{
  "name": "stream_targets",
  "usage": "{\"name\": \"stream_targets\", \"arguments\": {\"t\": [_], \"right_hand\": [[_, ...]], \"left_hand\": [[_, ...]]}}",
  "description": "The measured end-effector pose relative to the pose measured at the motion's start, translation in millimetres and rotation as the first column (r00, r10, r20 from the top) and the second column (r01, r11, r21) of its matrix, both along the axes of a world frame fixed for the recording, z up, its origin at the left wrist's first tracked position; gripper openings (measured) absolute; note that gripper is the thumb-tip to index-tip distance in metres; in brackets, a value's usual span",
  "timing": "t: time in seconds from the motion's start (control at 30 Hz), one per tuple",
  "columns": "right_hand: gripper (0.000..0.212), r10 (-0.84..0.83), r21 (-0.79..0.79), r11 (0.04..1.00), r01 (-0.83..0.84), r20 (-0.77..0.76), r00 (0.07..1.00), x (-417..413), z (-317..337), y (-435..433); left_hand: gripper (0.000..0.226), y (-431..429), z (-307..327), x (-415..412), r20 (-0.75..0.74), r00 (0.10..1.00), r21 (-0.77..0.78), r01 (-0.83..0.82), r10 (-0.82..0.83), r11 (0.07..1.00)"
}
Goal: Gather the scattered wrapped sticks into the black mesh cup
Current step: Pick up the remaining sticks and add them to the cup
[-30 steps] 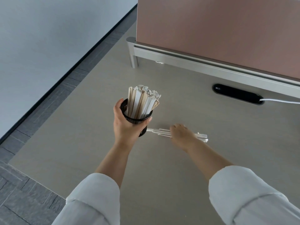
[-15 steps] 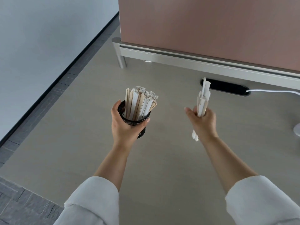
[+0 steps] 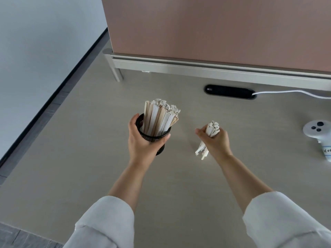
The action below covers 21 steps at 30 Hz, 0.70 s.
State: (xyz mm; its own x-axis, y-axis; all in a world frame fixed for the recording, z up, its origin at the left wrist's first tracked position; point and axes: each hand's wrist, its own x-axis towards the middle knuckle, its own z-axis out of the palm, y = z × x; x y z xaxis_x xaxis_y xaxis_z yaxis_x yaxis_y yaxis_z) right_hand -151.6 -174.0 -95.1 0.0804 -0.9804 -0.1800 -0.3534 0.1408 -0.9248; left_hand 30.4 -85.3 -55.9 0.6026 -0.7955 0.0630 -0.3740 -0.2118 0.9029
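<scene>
My left hand (image 3: 143, 142) grips the black mesh cup (image 3: 154, 136) from the left side, at the middle of the table. The cup holds a thick bunch of wrapped sticks (image 3: 159, 117) that stand upright and fan slightly to the right. To the right of the cup, my right hand (image 3: 215, 142) is shut on a small bundle of wrapped sticks (image 3: 211, 129). Their crumpled tops stick out above my fist and their lower ends (image 3: 201, 153) hang below it, just over the tabletop. No loose sticks are visible on the table.
A pink partition on a silver rail (image 3: 197, 67) closes off the far side of the beige table (image 3: 89, 158). A black cable port (image 3: 230, 92) with a white cable (image 3: 286, 92) lies behind the hands. A white controller (image 3: 320, 133) rests at the right edge.
My right hand picked the sticks up off the table, stood them upright, then slid its grip so less of the bundle shows above the fist. The cup stayed in my left hand.
</scene>
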Motion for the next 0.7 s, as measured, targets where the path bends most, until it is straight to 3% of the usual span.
{"name": "stream_targets", "arguments": {"t": [0.1, 0.2, 0.3, 0.37, 0.47, 0.53, 0.63, 0.7], "right_hand": [[0.043, -0.005, 0.012, 1.0, 0.006, -0.071, 0.997, -1.7, -3.7, -0.5], [0.03, -0.165, -0.036, 0.986, 0.163, -0.042, 0.985, -5.5, 5.3, -1.6], [0.032, -0.351, -0.069, 0.928, 0.367, 0.173, 0.92, -10.0, 36.9, -11.4], [0.038, -0.41, -0.08, 0.872, 0.483, 0.42, 0.809, -14.6, 71.1, -18.2], [0.043, -0.256, -0.103, 0.897, 0.43, 0.672, 0.695, -16.7, 118.9, -18.5], [0.039, -0.069, -0.194, 0.95, 0.245, 0.636, 0.769, -8.6, 133.4, -12.9], [0.027, 0.134, -0.215, 0.974, -0.066, 0.321, 0.937, 6.5, 125.0, -0.3], [0.025, 0.184, -0.156, 0.974, -0.166, 0.11, 0.977, 10.3, 108.6, 7.8]], "left_hand": [[0.094, -0.5, 1.4, -1.7, 0.005, 1.0, 0.004, 0.02, -0.02, 1.0], [0.092, 1.2, 4.2, -4.3, 0.011, 0.999, 0.024, 0.047, -0.047, 0.999], [0.09, 0.5, 4.8, -5.3, 0.055, 0.995, 0.036, 0.084, -0.086, 0.996], [0.088, -2.6, 5.3, -6.5, 0.109, 0.988, 0.072, 0.1, -0.108, 0.992], [0.085, -8.2, 6.1, -12.8, 0.18, 0.972, 0.13, 0.131, -0.154, 0.983], [0.085, -10.7, 5.9, -21.2, 0.203, 0.959, 0.132, 0.175, -0.199, 0.976], [0.088, -13.7, 8.4, -38.4, 0.174, 0.949, 0.15, 0.239, -0.263, 0.959], [0.088, -15.0, 11.4, -48.5, 0.153, 0.944, 0.173, 0.266, -0.293, 0.948]]}}
